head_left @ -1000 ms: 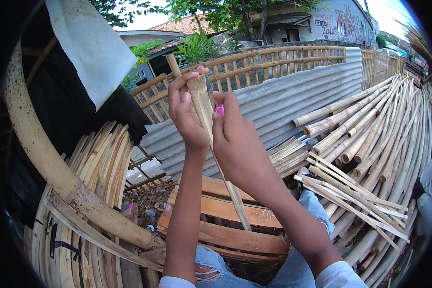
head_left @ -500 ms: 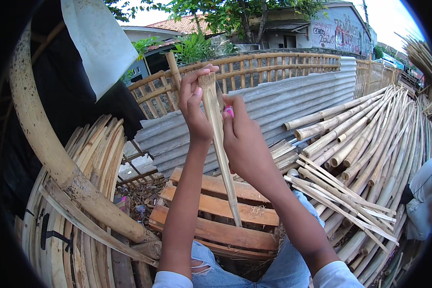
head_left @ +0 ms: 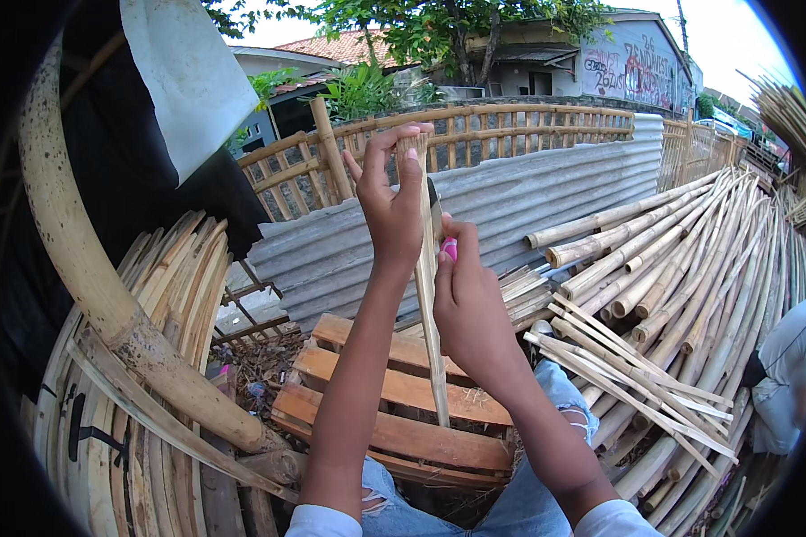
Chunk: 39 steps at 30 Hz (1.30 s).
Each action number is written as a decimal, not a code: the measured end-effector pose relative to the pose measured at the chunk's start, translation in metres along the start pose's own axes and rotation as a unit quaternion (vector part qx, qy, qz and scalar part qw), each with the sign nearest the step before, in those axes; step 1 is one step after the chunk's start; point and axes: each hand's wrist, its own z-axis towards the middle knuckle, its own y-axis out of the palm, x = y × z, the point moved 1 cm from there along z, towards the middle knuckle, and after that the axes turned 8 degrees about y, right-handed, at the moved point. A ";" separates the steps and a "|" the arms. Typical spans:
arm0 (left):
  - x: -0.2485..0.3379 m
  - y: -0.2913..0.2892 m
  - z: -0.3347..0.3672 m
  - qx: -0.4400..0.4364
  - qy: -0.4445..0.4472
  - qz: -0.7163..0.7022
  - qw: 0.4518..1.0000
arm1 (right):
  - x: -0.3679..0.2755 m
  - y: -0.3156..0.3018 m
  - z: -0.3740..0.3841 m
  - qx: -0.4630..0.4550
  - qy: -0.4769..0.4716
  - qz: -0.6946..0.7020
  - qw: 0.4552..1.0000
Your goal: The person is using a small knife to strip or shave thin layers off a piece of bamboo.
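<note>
A pale bamboo strip (head_left: 428,313) stands nearly upright in front of me, its lower end on an orange-brown slatted wooden crate (head_left: 403,434). My left hand (head_left: 394,192) grips the strip's top end, fingers curled over it and thumb against its face. Closed around the pink handle of a knife (head_left: 450,248) is my right hand (head_left: 470,304), lower down on the strip's right side. The dark blade points up and lies close along the strip's right edge; I cannot tell how deep it sits.
Many bamboo poles (head_left: 672,268) lie stacked on the right, with split strips (head_left: 636,376) on top. More bamboo slats (head_left: 161,295) lean at left behind a thick bent bamboo pole (head_left: 143,340). Corrugated sheeting (head_left: 528,201) stands ahead. A person (head_left: 784,376) is at far right.
Both hands and the strip's top have shifted right. The strip has turned to show more of its edge, and my right hand with the knife is lower along it.
</note>
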 end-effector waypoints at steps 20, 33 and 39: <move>-0.003 -0.010 0.003 0.004 -0.017 -0.090 0.996 | 0.013 0.014 0.004 -0.034 0.033 0.057 0.997; -0.005 -0.014 0.001 0.015 -0.014 -0.115 0.993 | 0.013 -0.002 0.002 -0.026 -0.003 -0.071 0.997; -0.004 -0.015 0.000 0.015 -0.022 -0.118 0.993 | 0.021 0.001 0.002 0.008 -0.034 -0.152 0.988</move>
